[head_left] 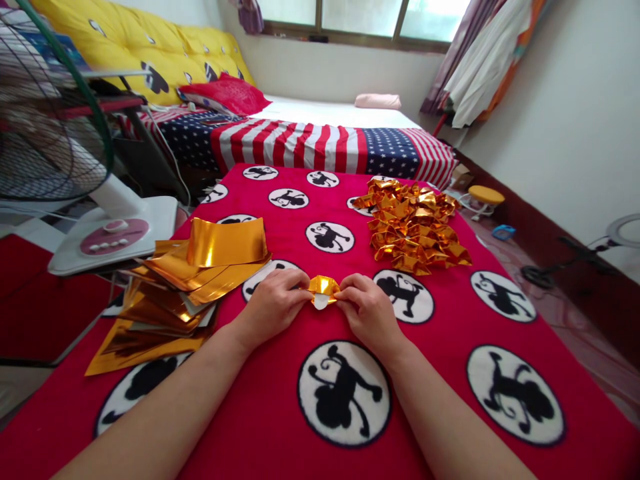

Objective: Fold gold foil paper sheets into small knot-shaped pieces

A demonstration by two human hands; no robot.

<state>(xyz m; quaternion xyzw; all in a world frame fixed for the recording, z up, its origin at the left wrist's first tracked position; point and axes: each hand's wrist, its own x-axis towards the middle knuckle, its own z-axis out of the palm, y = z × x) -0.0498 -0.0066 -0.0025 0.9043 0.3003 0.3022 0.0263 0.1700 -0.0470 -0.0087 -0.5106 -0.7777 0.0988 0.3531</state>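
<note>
— What are your hands doing, seen from the head camera?

— I'm holding a small folded piece of gold foil paper (323, 289) between both hands, low over the red blanket (280, 373) that is covering the bench. My left hand (277, 303) is gripping its left end and my right hand (369, 308) is gripping its right end. The fingers (300, 288) of each hand are pressed together, pinching the foil, with a white underside of the paper showing at the bottom between them.

— Where is that piece sitting on the bench?

— It's sitting near the middle, just above one of the white circles with a black monkey figure (344, 392) printed on the blanket.

— What's lying around it?

— To my left, a loose stack of flat gold foil sheets (170, 300) is lying at the bench edge, the top sheet curling upward. To my right and farther back, a heap of folded gold foil pieces (413, 225) is piling up, well apart from my hands.

— And beyond the bench?

— A standing fan (60, 133) is sitting on the left, a bed with a stars-and-stripes cover (320, 143) is lying behind, and a yellow cushion (150, 47) is leaning against the wall.
</note>
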